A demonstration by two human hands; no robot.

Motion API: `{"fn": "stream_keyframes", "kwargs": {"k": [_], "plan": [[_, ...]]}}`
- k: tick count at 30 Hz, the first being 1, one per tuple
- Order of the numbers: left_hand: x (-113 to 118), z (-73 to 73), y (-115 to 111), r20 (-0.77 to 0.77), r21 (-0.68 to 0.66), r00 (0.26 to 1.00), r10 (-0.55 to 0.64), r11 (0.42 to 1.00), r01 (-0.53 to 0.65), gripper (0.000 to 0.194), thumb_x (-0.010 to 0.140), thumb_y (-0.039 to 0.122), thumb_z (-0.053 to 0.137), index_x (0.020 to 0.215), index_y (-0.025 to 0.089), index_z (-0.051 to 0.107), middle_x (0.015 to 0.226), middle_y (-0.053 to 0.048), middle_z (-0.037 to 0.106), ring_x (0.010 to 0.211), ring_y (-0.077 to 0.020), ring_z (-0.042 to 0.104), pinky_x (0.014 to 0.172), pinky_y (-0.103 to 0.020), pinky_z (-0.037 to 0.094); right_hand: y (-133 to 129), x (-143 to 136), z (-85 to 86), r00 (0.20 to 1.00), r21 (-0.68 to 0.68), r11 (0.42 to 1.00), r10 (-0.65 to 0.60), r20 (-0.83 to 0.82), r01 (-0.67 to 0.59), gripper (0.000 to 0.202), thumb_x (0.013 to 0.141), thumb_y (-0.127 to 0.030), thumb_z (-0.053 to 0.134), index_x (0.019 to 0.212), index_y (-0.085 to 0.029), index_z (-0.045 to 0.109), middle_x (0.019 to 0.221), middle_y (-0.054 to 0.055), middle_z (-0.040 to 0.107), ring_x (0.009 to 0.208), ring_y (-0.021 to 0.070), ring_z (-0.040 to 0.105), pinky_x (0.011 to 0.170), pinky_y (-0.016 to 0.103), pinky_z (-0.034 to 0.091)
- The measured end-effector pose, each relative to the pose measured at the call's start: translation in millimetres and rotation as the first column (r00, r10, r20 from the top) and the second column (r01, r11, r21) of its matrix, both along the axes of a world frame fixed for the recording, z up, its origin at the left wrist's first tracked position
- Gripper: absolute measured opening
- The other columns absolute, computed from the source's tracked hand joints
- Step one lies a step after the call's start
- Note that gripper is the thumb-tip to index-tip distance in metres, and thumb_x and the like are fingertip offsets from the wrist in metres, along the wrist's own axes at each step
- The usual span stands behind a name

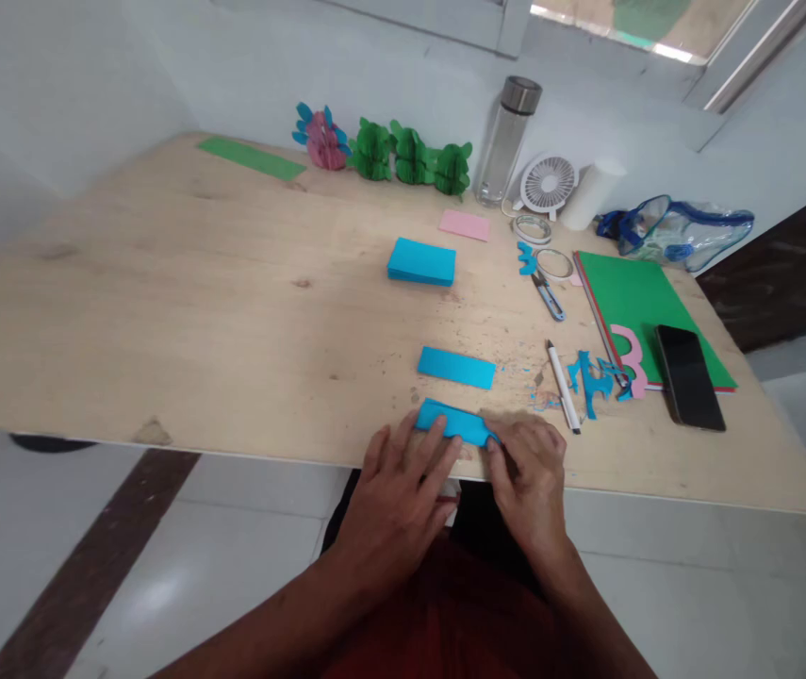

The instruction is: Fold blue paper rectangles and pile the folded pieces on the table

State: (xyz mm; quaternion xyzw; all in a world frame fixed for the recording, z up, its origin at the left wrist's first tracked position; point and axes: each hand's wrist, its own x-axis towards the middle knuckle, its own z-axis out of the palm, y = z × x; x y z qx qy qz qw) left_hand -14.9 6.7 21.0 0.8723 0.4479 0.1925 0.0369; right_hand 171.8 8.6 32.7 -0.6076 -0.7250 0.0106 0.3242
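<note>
Near the table's front edge lies a narrow folded piece of blue paper (455, 422). My left hand (403, 490) rests over its left part, fingers stretched out and spread, fingertips on the paper. At its right end, my right hand (531, 467) pinches the paper between thumb and bent fingers. Just beyond lies another blue paper strip (457, 368), flat on the wood. Farther back sits a stack of blue paper rectangles (421, 261). Blue paper offcuts (592, 382) and a white pen (563, 387) are to the right of my right hand.
Along the wall stand green paper figures (409, 154), a pink paper figure (324, 140), a glass bottle (508, 141) and a small fan (548, 184). Thread snips (549, 296) and tape rolls (531, 229) lie nearby. At the right, a phone (689, 377) rests on green paper (647, 302).
</note>
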Motion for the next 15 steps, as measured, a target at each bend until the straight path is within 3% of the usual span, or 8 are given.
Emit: {"fn": "stream_keyframes", "kwargs": {"k": [9,15], "plan": [[-3,12.0,-5,0.107,-0.035,0.994,-0.018,0.999,0.022,0.045,0.092,0.037,0.045,0.133,0.022,0.051,0.145,-0.007,0.045,0.133,-0.0315,0.037,0.105,-0.048,0.029,3,9,3.5,0.996,-0.055,0.996,0.067,-0.057,-0.07,0.022,0.092,-0.022,0.048,0.106,-0.025,0.065,0.086,0.001,0.069,0.087,0.0184,0.059,0.087,0.038,0.038],[-4,9.3,-8,0.165,0.013,0.986,-0.021,1.0,0.019,0.038,0.092,0.027,0.045,0.127,0.018,0.056,0.139,-0.009,0.052,0.128,-0.031,0.043,0.101,-0.048,0.033,3,12,4.0,0.995,-0.061,0.995,0.074,-0.061,-0.078,0.022,0.092,-0.022,0.048,0.105,-0.025,0.065,0.085,0.0,0.069,0.086,0.0183,0.06,0.087,0.039,0.039]]}}
